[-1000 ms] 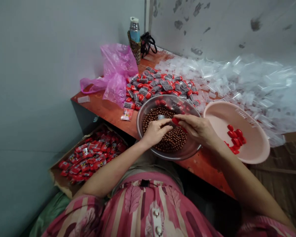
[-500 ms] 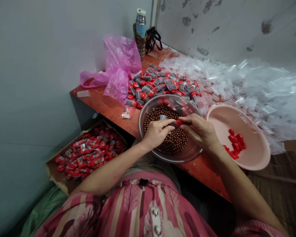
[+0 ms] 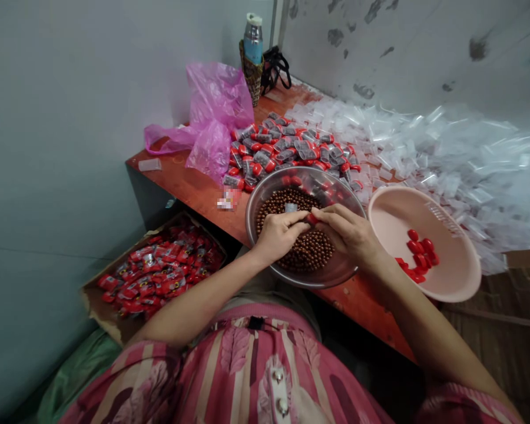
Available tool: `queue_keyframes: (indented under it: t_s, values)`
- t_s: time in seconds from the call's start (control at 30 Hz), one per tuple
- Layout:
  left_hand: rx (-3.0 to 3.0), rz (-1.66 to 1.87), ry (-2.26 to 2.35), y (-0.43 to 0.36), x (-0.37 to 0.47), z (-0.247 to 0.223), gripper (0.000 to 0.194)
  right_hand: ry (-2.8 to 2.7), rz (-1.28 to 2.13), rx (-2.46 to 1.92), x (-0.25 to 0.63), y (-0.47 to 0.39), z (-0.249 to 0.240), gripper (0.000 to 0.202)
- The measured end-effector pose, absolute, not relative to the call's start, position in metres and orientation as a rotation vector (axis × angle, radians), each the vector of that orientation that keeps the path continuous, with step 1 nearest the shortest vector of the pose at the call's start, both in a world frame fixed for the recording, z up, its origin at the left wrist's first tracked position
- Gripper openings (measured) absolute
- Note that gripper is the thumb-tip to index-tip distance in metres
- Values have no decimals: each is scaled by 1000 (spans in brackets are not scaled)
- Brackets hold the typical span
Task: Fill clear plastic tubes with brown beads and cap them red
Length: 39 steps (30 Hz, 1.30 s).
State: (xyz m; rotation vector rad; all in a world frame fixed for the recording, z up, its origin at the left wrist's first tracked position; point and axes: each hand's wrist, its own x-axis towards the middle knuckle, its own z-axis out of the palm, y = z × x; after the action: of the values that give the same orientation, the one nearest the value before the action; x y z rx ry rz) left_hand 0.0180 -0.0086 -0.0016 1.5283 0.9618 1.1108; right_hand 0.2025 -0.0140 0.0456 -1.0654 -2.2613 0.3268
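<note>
Head view: holds a small red-capped container (image 3: 312, 218) between the left hand (image 3: 278, 237) and the right hand (image 3: 352, 235), just above the brown beads (image 3: 309, 254) in a wide grey bowl (image 3: 345, 266). Points its red end towards the right hand; seems to lie with its long axis roughly left to right, though mostly hidden by the fingers. On the left hand, fingers drawn nearly together on the body end; on the right, thumb and fingertips pinched close on the red end.

Underneath, a scuffed reddish-orange table (image 3: 176, 176), between a plain grey wall (image 3: 62, 118) on the left and a pale wall (image 3: 406, 41) with dark patches behind.

To count: one bowl, with one clear cup (image 3: 290, 207) among the beads; one peach basin (image 3: 393, 215) just beside it, with roughly ten overlapping red caps (image 3: 419, 261); one flask (image 3: 253, 41) in one woven holder (image 3: 252, 76); one pink plastic bag (image 3: 218, 97); one clear tube (image 3: 150, 165) near the left corner; below, one carton (image 3: 101, 323) of red packets (image 3: 154, 271), too many to count. Beyond the bowl, dozens of dark-filled capped containers (image 3: 287, 154); to their right, a heap of clear containers (image 3: 459, 156), likewise uncountable.
</note>
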Motion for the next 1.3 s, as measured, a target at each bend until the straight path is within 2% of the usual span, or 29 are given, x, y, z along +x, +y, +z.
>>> queue_keyframes:
  t_s: [0.1, 0.2, 0.27, 0.37, 0.47, 0.57, 0.7, 0.93, 1.3]
  values:
    - [1193, 1114, 835, -1, 21, -1, 29, -1908, 729, -1165, 206, -16, 42, 32]
    - [902, 1108, 742, 5, 23, -3, 40, -1459, 1173, -1045, 214, -21, 31, 40]
    - [884, 1130, 730, 6, 22, -5, 40, -1255, 1286, -970, 219, -22, 23, 35]
    - [1099, 1182, 804, 5, 20, -7, 29, -1127, 1304, -971, 221, -18, 20, 25]
    - [1355, 1184, 876, 2, 19, -7, 23, -1144, 1344, -1008, 217, -11, 25, 34]
    - [1492, 1212, 880, 0, 19, -8, 22, -1159, 1601, -1017, 212, -6, 29, 45]
    - [1542, 1242, 897, 1, 18, -10, 22, -1052, 1872, -990, 205, -6, 22, 36]
    - [1644, 1294, 890, -1, 17, -10, 23, -789, 2026, -866, 192, -6, 14, 26]
    - [1626, 1277, 1005, 5, 16, -18, 24, -594, 1862, -919, 170, -4, 7, 11]
